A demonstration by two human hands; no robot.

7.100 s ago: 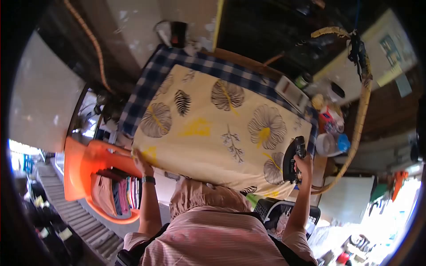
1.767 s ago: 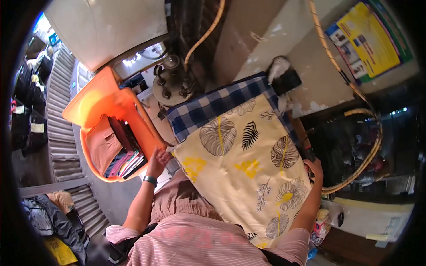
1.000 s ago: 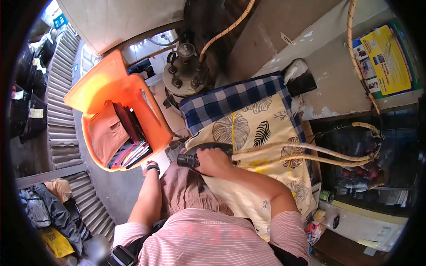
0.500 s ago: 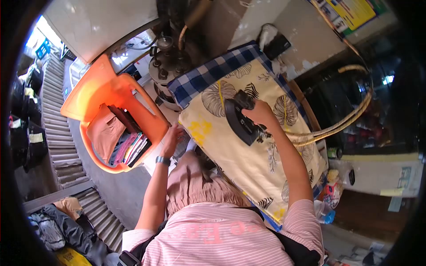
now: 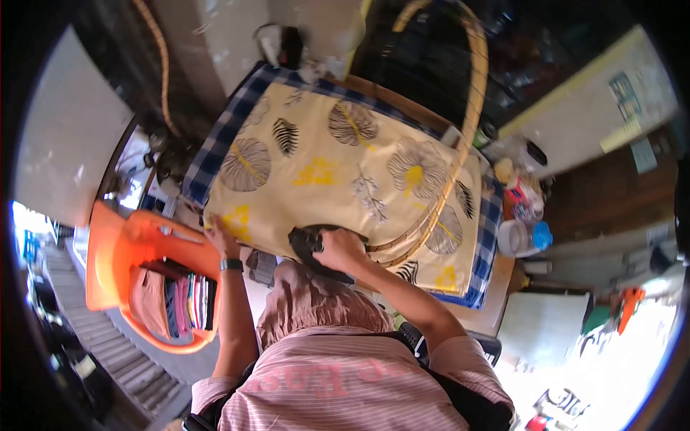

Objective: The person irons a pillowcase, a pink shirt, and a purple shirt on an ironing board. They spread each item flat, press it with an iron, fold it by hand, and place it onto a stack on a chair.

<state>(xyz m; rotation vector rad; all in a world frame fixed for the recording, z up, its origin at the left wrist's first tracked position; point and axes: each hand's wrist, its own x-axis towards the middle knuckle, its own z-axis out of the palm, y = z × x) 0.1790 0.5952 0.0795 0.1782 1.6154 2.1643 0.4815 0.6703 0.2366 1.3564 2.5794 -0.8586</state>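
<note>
My right hand (image 5: 341, 250) grips the handle of a black clothes iron (image 5: 307, 243), which rests on the near edge of a cream leaf-print cloth (image 5: 302, 201). The cloth lies spread on a blue checked pad (image 5: 215, 154). At the cloth's near left corner, my left hand (image 5: 223, 241) has its fingers closed on the edge. A wrapped cord (image 5: 460, 154) curves up from the iron across the right part of the cloth.
To the left stands an orange plastic chair (image 5: 108, 251) with folded clothes (image 5: 172, 298) on its seat. A clear container with a blue lid (image 5: 540, 235) and other bottles stand right of the pad. A dark glass front (image 5: 532, 50) is behind.
My right hand has brought the iron from the cloth's far part to its near edge. My left hand, loose beside the cloth before, now holds its corner. The view has turned to the right.
</note>
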